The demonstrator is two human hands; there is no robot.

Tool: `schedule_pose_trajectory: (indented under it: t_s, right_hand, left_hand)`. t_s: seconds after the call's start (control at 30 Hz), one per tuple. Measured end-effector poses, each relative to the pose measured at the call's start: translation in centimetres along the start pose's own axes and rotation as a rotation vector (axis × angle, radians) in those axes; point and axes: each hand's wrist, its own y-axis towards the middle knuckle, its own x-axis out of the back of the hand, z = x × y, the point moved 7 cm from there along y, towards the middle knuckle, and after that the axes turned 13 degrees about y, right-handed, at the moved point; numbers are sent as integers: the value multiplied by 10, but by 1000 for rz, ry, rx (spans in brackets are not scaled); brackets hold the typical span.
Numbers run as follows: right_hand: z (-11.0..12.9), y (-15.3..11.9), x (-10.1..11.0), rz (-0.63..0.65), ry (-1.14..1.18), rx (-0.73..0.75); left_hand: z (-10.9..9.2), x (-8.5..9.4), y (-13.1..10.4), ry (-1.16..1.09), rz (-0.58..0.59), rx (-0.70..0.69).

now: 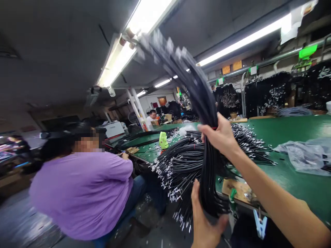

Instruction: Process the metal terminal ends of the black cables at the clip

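My right hand is closed around a long bundle of black cables, near a red tie. The bundle stands upright, its upper part bending left and its pale tips smeared by motion. Below, my left hand is open, thumb and fingers spread beside the bundle's lower end; whether it touches the cables I cannot tell. Behind the bundle, a large pile of similar black cables with silvery metal ends lies on the green table, some ends hanging over its edge.
A person in a purple shirt sits close on the left. A bright green tape-like object stands behind the pile. A clear plastic bag lies at right. A wooden board and a light-blue clip are at the table's near edge.
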Motion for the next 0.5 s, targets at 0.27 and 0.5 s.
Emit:
schedule_pose_trajectory:
  t_s: [0.27,0.5]
  right_hand:
    - [123,-23,33,-203,566,114]
    - [14,-62,146,-614,404,-71]
  left_hand:
    - [-118,17,56,444,-360,-798]
    - [-120,2,59,656,-234,-1034]
